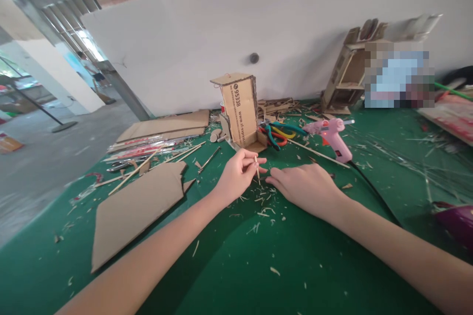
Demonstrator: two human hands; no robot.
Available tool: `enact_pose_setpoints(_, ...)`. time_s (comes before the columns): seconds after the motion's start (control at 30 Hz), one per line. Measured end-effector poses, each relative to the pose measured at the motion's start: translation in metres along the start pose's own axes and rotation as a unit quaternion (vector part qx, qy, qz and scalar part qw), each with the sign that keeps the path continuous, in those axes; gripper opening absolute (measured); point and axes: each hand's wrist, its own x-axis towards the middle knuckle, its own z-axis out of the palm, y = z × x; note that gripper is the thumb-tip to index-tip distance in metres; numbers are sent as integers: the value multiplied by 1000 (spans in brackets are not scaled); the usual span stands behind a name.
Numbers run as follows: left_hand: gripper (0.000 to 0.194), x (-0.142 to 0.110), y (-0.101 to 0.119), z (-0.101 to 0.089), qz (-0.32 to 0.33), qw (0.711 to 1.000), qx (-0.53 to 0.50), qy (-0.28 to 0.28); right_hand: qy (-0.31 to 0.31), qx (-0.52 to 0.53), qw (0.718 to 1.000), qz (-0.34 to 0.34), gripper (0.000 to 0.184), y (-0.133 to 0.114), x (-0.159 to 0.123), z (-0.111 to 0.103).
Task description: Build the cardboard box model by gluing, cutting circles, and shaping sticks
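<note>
Between the thumb and fingers of my left hand is a short wooden stick, held nearly upright. Just to its right, my right hand is closed, knuckles up, its fingertips close to the stick. Whatever those fingers hold, if anything, is hidden. Pale wood shavings lie scattered below both hands on the green tabletop. Right behind my left hand stands an open cardboard structure with printed lettering. Pliers with teal handles lie beside it.
A pink glue gun rests at the right, its black cable running toward me. At left lie a cut cardboard sheet and thin sticks. A taller cardboard model stands by the wall; a purple object sits at the right edge.
</note>
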Motion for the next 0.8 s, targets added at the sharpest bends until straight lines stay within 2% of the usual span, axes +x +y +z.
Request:
enact_pose_setpoints(0.23,9,-2,0,-1,14,1000,-9,3,-34,4,999,-16,43,4,1,-3)
enact_pose_setpoints(0.43,10,-1,0,-3,54,995,67,55,65,0,998,15,40,7,2,4)
enact_pose_setpoints(0.6,15,-3,3,-5,73,990,100,61,119,-8,993,22,44,6,1,11)
enact_pose_setpoints(0.67,15,-3,3,-5,72,991,97,59,112,-5,993,24,42,5,2,10)
enact_pose_setpoints(0.8,13,-2,1,-5,64,993,74,63,42,-5,999,4,38,4,3,5)
